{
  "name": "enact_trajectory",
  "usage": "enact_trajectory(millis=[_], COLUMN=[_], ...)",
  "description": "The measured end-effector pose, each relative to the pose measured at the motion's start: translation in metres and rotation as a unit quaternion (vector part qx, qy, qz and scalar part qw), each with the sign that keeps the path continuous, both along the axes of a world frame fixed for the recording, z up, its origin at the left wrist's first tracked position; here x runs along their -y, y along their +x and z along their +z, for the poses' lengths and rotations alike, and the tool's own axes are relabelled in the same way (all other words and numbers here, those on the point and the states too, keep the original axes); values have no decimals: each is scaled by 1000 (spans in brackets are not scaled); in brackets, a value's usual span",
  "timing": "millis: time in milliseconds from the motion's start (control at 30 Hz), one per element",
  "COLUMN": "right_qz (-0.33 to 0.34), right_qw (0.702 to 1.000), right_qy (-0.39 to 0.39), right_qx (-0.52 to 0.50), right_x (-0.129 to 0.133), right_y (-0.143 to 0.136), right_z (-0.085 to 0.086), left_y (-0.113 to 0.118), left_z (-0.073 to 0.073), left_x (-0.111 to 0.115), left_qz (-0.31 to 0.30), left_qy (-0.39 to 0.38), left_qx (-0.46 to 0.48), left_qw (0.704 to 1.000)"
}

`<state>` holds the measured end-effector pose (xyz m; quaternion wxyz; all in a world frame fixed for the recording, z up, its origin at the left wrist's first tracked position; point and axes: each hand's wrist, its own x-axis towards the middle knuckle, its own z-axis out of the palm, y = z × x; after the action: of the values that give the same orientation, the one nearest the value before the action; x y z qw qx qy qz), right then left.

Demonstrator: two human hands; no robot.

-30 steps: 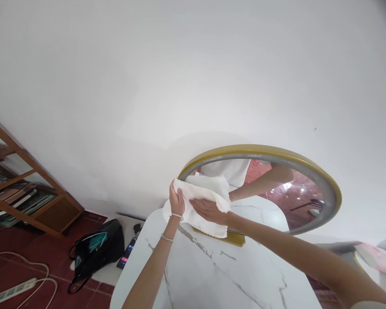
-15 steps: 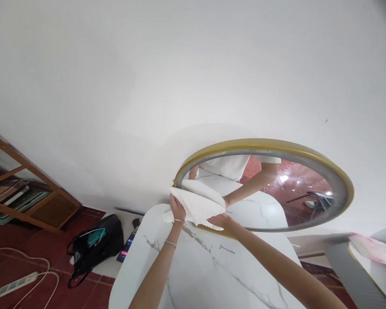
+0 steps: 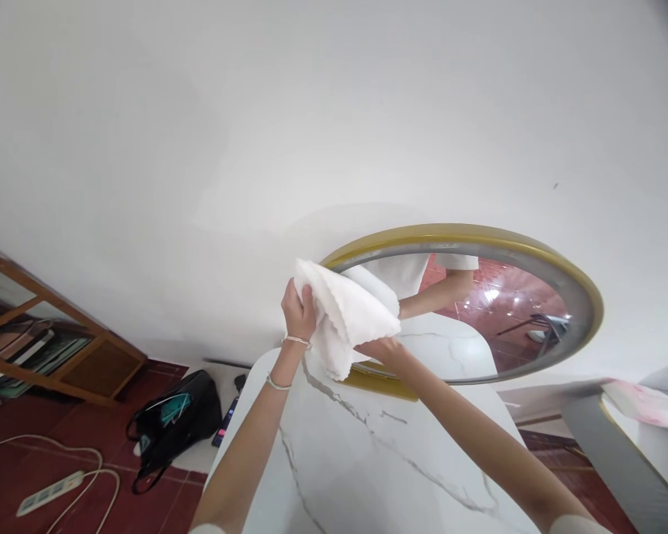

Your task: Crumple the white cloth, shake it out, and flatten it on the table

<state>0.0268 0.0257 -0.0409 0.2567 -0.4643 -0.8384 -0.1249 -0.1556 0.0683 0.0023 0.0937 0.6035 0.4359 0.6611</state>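
A white cloth (image 3: 353, 311) with a scalloped edge hangs folded between my hands, in front of the left end of a round mirror (image 3: 526, 311). My left hand (image 3: 299, 310) is closed on the cloth's left part, thumb on the near side. At the lower right of the cloth, my right hand (image 3: 383, 348) grips it with fingers mostly hidden behind the fabric. The mirror's gold frame (image 3: 450, 231) rests on a white marble-patterned table (image 3: 361, 460) and leans near the wall. My right forearm and the cloth are reflected in the glass.
A black bag (image 3: 175, 423) lies left of the table, near a phone (image 3: 226, 423). On the red tiled floor are a power strip (image 3: 50, 493) and its cable. A wooden shelf (image 3: 97, 371) stands at the left wall. Pink-and-white packaging (image 3: 646, 404) lies on a surface at right.
Both hands have risen with the cloth, the left one more. The cloth has lifted off the frame's lower left, uncovering more of the gold edge there. The view has shifted slightly.
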Motion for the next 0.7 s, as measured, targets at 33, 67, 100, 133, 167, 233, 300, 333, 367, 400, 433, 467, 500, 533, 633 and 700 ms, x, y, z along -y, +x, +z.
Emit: enact_trajectory(millis=[33, 67, 100, 133, 167, 233, 300, 333, 367, 400, 433, 467, 500, 533, 633, 700], right_qz=[-4, -13, -25, -40, -54, -71, -72, -76, -84, -98, -117, -140, -166, -194, -279, -315], right_qw=[1000, 1000, 999, 998, 996, 988, 977, 970, 963, 956, 948, 940, 932, 921, 882, 857], right_qy=[5, 13, 27, 49, 76, 135, 202, 231, 256, 277, 295, 310, 322, 336, 377, 407], right_qx=[1, 4, 7, 8, 8, 8, 10, 8, 4, -2, -9, -16, -23, -29, -34, -31], right_x=[-3, -5, -5, -4, -2, 7, 16, 19, 23, 25, 27, 29, 31, 33, 44, 53], right_y=[0, 1, 2, 5, 8, 16, 30, 38, 48, 59, 70, 81, 92, 102, 129, 142], right_z=[8, 18, 30, 42, 56, 83, 105, 112, 117, 119, 120, 118, 115, 112, 99, 87], left_y=[1, 4, 7, 11, 17, 32, 51, 62, 74, 86, 99, 111, 123, 135, 171, 198], left_z=[13, 27, 41, 56, 71, 101, 128, 140, 152, 162, 171, 179, 186, 191, 201, 201], left_x=[0, 0, 0, 0, 1, 4, 10, 14, 18, 23, 28, 33, 39, 44, 57, 66], left_qz=[-5, -13, -23, -33, -44, -60, -68, -69, -70, -70, -71, -73, -76, -80, -104, -121], left_qy=[23, 46, 69, 90, 108, 134, 149, 151, 148, 141, 133, 127, 123, 123, 143, 159], left_qx=[-24, -49, -76, -103, -131, -185, -237, -264, -293, -323, -354, -384, -411, -435, -480, -505], left_qw=[999, 998, 995, 990, 984, 972, 958, 950, 942, 933, 923, 912, 900, 889, 859, 840])
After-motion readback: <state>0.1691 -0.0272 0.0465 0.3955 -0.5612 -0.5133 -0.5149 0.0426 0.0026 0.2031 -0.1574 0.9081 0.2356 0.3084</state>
